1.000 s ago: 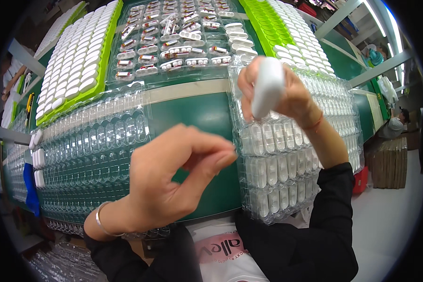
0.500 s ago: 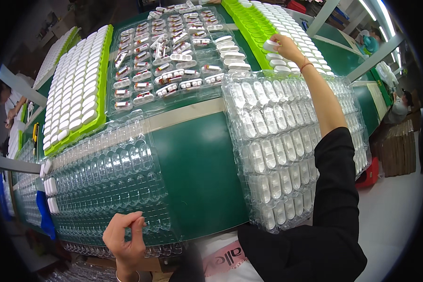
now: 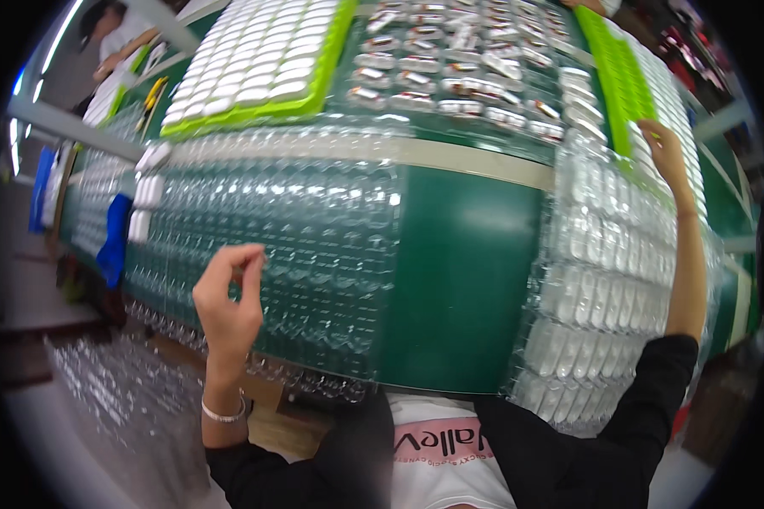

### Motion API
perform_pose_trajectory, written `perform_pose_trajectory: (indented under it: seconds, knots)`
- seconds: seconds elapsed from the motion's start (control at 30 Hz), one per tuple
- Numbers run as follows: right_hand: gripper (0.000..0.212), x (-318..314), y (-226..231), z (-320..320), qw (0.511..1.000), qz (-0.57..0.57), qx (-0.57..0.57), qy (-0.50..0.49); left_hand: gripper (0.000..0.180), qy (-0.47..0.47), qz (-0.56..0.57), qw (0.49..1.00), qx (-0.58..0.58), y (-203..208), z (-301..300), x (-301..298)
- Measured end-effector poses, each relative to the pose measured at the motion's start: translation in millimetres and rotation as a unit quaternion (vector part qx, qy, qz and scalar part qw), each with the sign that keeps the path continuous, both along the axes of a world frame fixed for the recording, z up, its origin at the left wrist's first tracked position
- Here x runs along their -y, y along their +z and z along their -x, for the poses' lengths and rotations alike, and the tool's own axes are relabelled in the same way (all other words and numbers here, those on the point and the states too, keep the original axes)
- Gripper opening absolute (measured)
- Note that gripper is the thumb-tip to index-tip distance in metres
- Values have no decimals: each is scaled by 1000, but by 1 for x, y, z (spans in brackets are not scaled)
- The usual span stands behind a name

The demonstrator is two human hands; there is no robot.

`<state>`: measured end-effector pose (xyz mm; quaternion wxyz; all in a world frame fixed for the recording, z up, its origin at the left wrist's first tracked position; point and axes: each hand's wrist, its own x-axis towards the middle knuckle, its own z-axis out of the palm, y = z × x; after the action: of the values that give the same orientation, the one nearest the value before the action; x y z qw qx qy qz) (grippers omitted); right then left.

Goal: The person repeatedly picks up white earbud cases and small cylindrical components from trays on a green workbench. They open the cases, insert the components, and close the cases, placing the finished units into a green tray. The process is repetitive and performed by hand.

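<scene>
My left hand is raised over the clear plastic blister trays, thumb and fingertips drawn together. I see nothing between them. At the far right, my right hand reaches the green tray and pinches a white oval case at its near end; the fingers partly cover the case. Just below that hand lies a stack of clear trays filled with white oval pieces.
Another green tray full of white ovals stands at the back left. Between the green trays, clear trays hold small red-and-white items. A few white cases and a blue strip lie at the left. Other people are at the far edges.
The view has swung left, so the table appears shifted right. My right hand stays at the green tray, now at its near end. My left hand remains pinched, now over the blister trays.
</scene>
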<state>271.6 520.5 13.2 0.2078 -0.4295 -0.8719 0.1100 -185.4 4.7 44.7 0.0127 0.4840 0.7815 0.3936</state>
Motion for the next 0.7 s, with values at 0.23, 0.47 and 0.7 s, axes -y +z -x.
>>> perform_pose_trajectory:
  seconds: [0.23, 0.47, 0.7]
  knots:
    - [22, 147, 48, 70, 988, -21, 59, 143, 13, 236, 62, 957, -157, -39, 174, 79]
    - [27, 231, 77, 65, 980, -168, 43, 101, 30, 356, 278, 841, -297, -78, 340, 108]
    - [29, 278, 98, -54, 974, 29, -142, -176, 31, 194, 120, 784, -577, -77, 349, 84]
